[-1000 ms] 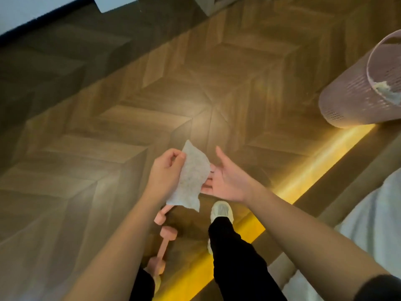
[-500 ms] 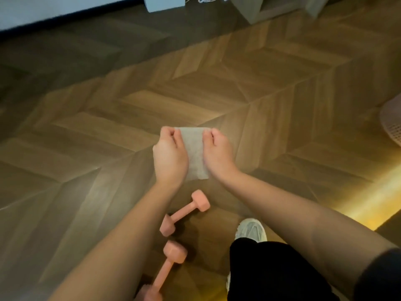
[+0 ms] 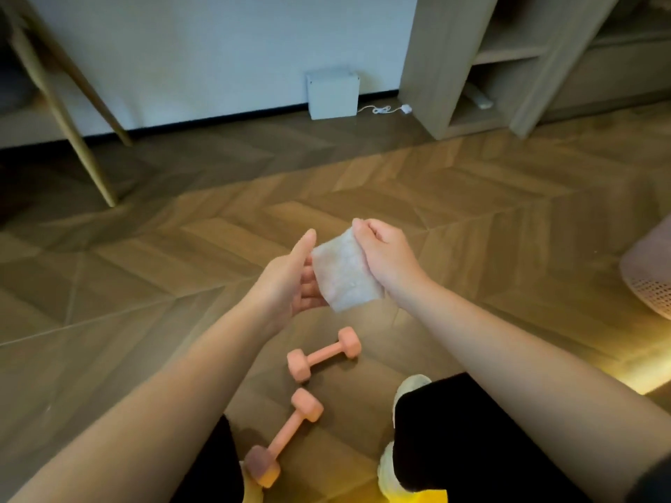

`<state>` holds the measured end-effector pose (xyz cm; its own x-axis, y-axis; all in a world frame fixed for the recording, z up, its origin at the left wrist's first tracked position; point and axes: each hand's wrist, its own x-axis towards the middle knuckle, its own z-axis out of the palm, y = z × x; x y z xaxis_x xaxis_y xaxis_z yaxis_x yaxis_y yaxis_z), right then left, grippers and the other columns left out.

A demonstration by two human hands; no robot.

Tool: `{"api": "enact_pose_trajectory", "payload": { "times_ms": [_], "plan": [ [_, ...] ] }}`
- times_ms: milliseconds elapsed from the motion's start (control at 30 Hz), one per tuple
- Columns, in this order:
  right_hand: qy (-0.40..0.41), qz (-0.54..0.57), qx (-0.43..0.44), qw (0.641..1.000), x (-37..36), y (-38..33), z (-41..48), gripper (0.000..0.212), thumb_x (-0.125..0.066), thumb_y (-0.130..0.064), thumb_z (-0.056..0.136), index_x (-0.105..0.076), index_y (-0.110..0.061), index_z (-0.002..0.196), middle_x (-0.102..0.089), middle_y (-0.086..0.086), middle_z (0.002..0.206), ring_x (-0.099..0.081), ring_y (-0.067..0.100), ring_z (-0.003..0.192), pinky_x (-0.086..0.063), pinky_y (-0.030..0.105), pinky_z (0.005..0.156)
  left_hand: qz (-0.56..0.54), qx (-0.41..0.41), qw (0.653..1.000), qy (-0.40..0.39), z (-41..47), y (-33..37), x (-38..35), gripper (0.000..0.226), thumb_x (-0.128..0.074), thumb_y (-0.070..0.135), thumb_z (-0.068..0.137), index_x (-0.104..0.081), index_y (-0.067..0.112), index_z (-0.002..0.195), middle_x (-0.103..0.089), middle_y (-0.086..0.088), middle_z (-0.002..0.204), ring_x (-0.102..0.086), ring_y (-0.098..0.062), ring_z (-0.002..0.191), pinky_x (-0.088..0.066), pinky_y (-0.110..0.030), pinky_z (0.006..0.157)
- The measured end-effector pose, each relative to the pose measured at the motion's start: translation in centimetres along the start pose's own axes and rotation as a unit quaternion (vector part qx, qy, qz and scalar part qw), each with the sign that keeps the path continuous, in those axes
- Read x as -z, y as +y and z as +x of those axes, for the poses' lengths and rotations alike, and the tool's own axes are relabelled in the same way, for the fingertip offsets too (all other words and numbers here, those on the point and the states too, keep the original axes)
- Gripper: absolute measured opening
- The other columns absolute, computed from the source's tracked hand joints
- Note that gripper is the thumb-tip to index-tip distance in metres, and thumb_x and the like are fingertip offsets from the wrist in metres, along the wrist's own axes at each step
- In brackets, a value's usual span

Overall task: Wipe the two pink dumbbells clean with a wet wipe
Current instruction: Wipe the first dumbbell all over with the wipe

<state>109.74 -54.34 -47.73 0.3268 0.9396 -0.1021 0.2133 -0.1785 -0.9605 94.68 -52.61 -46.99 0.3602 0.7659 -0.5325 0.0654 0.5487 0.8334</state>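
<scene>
Your left hand (image 3: pixel 290 285) has let go of the wet wipe (image 3: pixel 345 279) and now lies open, straight fingers against the wipe's left side, while your right hand (image 3: pixel 386 257) alone pinches its top corner. Below your hands, the far pink dumbbell (image 3: pixel 324 353) and the near pink dumbbell (image 3: pixel 285 435) lie untouched on the wooden floor (image 3: pixel 145 285), just apart from each other.

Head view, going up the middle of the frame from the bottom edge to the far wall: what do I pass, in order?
Nearer pink dumbbell → farther pink dumbbell → wet wipe, held up off the floor → white box against the wall.
</scene>
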Motion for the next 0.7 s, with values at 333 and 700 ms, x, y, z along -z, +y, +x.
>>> {"api": "enact_pose_trajectory", "payload": {
  "times_ms": [333,700],
  "plan": [
    [-0.217,0.118,-0.106,0.963,-0.1,1.8,1.2,0.016,-0.062,-0.016,0.095,-0.071,-0.015,0.109,-0.069,0.015,0.102,-0.061,0.026,0.093,-0.045,0.044,0.083,0.019,-0.131,0.990,0.044,0.7,-1.1,3.2,0.012,-0.058,0.013,0.097,-0.068,0.009,0.102,-0.071,-0.008,0.086,-0.067,-0.016,0.074,-0.055,-0.026,0.062],
    [-0.365,0.155,-0.008,0.918,-2.2,0.7,2.0,0.037,-0.045,0.004,0.075,-0.075,-0.014,0.063,-0.067,-0.007,0.074,-0.060,0.007,0.070,-0.046,0.017,0.065,0.012,-0.219,0.975,0.036,-1.0,-2.0,7.2,0.034,-0.046,0.005,0.077,-0.071,0.023,0.061,-0.066,0.003,0.068,-0.057,-0.008,0.064,-0.047,-0.018,0.058]
  ]
}}
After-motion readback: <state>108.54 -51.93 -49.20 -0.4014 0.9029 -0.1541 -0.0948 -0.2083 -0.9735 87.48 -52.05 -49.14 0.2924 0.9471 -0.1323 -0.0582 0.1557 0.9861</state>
